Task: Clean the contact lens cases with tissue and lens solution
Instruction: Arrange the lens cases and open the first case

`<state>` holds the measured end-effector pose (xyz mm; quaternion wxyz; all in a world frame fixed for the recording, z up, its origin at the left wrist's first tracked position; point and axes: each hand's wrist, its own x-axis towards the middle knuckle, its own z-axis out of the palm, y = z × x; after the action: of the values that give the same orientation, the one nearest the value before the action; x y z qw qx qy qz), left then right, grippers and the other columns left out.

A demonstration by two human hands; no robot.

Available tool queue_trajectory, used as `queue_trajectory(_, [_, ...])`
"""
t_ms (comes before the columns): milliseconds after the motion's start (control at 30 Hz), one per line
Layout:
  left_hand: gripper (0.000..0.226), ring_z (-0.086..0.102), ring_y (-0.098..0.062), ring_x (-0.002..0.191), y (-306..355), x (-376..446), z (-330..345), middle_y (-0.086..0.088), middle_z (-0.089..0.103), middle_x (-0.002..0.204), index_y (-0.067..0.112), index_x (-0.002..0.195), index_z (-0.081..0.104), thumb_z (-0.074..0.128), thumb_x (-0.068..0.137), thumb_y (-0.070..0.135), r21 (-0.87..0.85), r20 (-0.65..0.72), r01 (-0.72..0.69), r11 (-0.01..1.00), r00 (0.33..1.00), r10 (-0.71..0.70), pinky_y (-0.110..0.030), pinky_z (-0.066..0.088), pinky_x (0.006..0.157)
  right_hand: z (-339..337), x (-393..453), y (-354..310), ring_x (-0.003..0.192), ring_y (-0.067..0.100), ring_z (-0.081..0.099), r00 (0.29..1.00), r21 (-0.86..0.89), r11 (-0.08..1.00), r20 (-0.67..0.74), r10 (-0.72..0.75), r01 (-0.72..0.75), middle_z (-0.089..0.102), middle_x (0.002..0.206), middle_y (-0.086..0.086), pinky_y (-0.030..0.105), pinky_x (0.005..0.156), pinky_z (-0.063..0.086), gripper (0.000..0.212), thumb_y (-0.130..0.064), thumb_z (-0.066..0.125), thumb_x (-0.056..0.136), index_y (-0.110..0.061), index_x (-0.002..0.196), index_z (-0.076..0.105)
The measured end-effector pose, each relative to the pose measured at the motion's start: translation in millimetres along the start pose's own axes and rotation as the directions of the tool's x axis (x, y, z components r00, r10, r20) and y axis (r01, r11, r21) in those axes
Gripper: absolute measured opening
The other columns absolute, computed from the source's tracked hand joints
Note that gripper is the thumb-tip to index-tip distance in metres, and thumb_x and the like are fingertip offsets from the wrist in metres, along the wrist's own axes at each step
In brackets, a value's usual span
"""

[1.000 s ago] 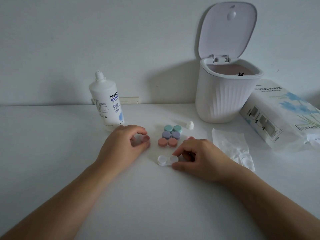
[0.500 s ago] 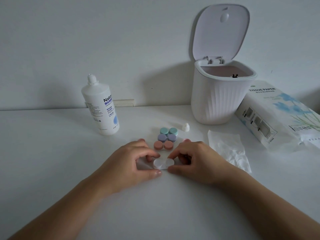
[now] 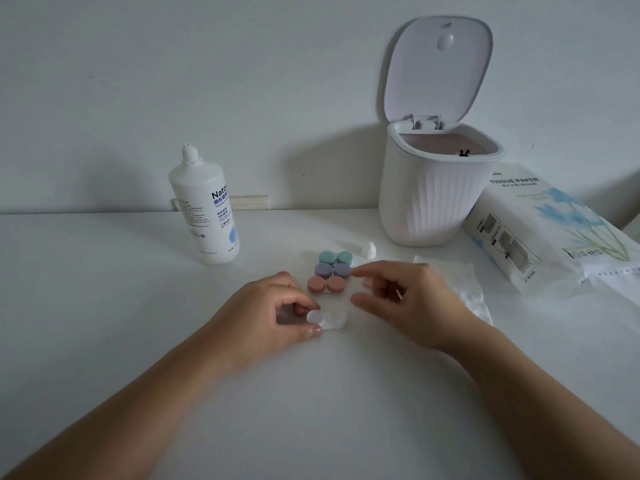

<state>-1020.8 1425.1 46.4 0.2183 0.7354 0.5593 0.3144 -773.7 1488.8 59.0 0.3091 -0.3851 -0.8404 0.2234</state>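
Left hand (image 3: pixel 273 311): pinches one end of the white lens case (image 3: pixel 325 319) between thumb and fingertips, pressing it to the table (image 3: pixel 104 306)
Right hand (image 3: pixel 403 294): raised just right of the white lens case, apart from it; fingers loosely curled; a small pale item may sit between them, but motion blur prevents a finding, so its state cannot be told
White lens case: lies flat at centre front of the table, left well white and plain to see, right well blurred and seemingly uncapped
Coloured lens cases (image 3: pixel 330 271): three capped pairs, teal, purple and pink, in a close stack just behind the white lens case
Solution bottle (image 3: pixel 204 209): upright at rear left, nozzle bare; its small cap (image 3: pixel 369 250) stands apart beside the teal pair
Tissue (image 3: pixel 460 289): one crumpled sheet lies right of the right hand, partly hidden by it
Tissue pack (image 3: pixel 554 230): lies on its side at far right
Bin (image 3: pixel 433 192): at rear right, lid up
Step judged: opening the white lens case ahead of rinsing and wiping
Risk 1: the light case, held at one end only, could pivot or skid when the far end is worked
Risk 2: the open bottle could be knocked by a reaching arm and spill
Risk 3: a loose cap could roll among the coloured lens cases and be mislaid
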Motion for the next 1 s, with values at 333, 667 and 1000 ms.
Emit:
queue_trajectory(333, [0.016, 0.055, 0.002, 0.067, -1, -1, 2, 0.020, 0.055, 0.081, 0.028, 0.085, 0.078, 0.088, 0.074, 0.022, -0.035, -0.019, -0.003, 0.999, 1.000, 0.002, -0.010, 0.035, 0.061, -59, -17, 51, 0.111, 0.020, 0.059, 0.954, -0.421, 0.857, -0.084, 0.288, -0.296, 0.063, 0.123, -0.008, 0.025, 0.089, 0.037, 0.032, -0.031, 0.064, 0.095, -0.025, 0.126, 0.068])
queue_trajectory(667, [0.015, 0.052, -0.002, 0.063, -2, -1, 2, 0.012, 0.053, 0.077, 0.032, 0.084, 0.076, 0.086, 0.075, 0.028, -0.028, -0.019, 0.038, 0.999, 0.999, -0.038, -0.014, 0.036, 0.060, -51, -9, 61, 0.092, 0.012, 0.061, 0.920, -0.292, 0.872, -0.150, 0.363, -0.392, 0.065, 0.093, -0.016, 0.028, 0.073, 0.046, 0.008, -0.037, 0.074, 0.086, -0.030, 0.083, 0.074])
queue_trajectory(1000, [0.015, 0.048, -0.004, 0.061, 1, 3, -1, 0.018, 0.058, 0.079, 0.036, 0.084, 0.076, 0.086, 0.077, 0.026, -0.073, -0.013, 0.107, 0.992, 0.994, -0.108, -0.015, 0.038, 0.062, -58, -18, 62, 0.068, 0.012, 0.064, 0.861, 0.608, 0.729, -0.141, 0.489, -0.315, 0.075, 0.077, -0.001, 0.027, 0.063, 0.050, 0.022, -0.039, 0.079, 0.078, -0.019, 0.087, 0.079])
